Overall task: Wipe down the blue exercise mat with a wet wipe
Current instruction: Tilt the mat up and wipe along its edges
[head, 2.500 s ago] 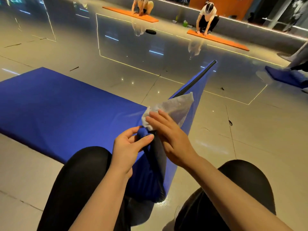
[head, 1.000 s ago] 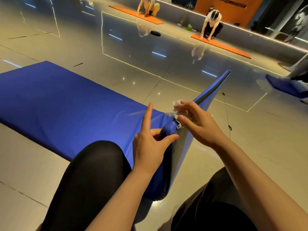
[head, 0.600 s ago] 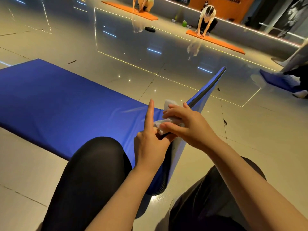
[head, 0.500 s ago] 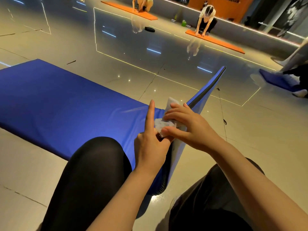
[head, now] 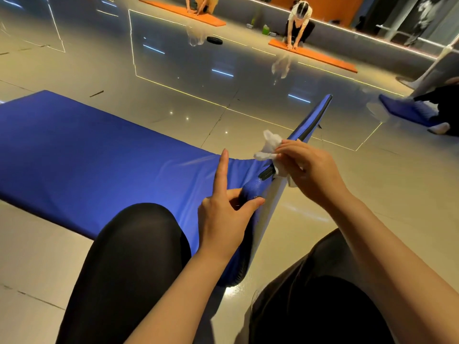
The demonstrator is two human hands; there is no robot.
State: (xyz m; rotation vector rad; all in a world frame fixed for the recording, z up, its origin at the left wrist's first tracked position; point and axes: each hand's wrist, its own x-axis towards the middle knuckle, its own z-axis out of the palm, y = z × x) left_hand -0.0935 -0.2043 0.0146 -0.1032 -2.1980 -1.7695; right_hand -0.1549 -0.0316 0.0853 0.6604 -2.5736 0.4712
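The blue mat [head: 87, 155] lies flat on the floor at left, its right edge lifted upright. The left hand [head: 224, 219] pinches that raised edge, index finger straight up. Just right, the right hand [head: 310, 170] grasps a crumpled white wipe [head: 269, 147] against the edge.

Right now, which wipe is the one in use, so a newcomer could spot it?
Find the big blue mat on the floor, then its lifted edge. The right hand holds the wipe there: white and crumpled, unlike the smooth blue around it.
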